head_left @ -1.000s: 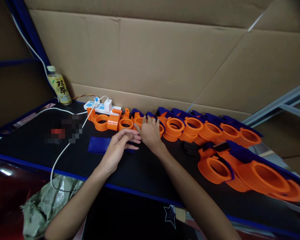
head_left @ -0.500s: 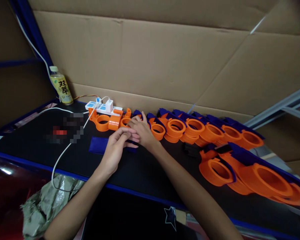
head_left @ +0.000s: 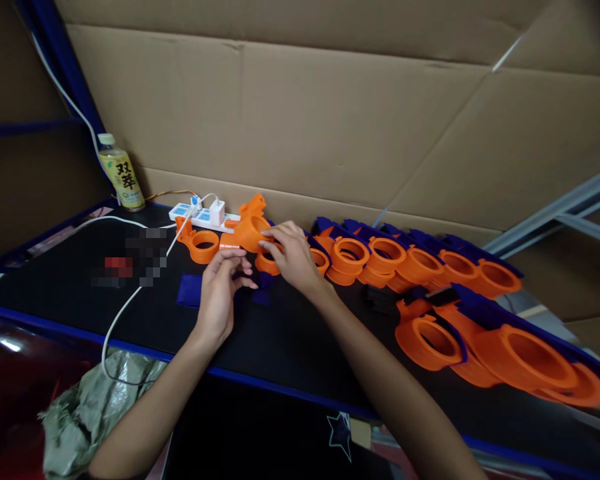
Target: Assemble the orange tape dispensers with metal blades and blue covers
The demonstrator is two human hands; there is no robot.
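My right hand is closed on an orange plastic ring part, lifted and tilted above the black table. My left hand hovers just below it with fingers curled and apart, over a flat dark blue piece lying on the table. An orange ring rests left of the lifted part. A row of orange rings with blue pieces runs to the right along the back.
A white power strip with a white cable sits behind the rings. A yellow drink bottle stands at the back left. Cardboard walls close the back. Larger orange rings lie at right. Crumpled wrap hangs below the table edge.
My right hand has taken hold of an orange ring part from the row and raised it. My left hand has moved slightly left and curled its fingers.
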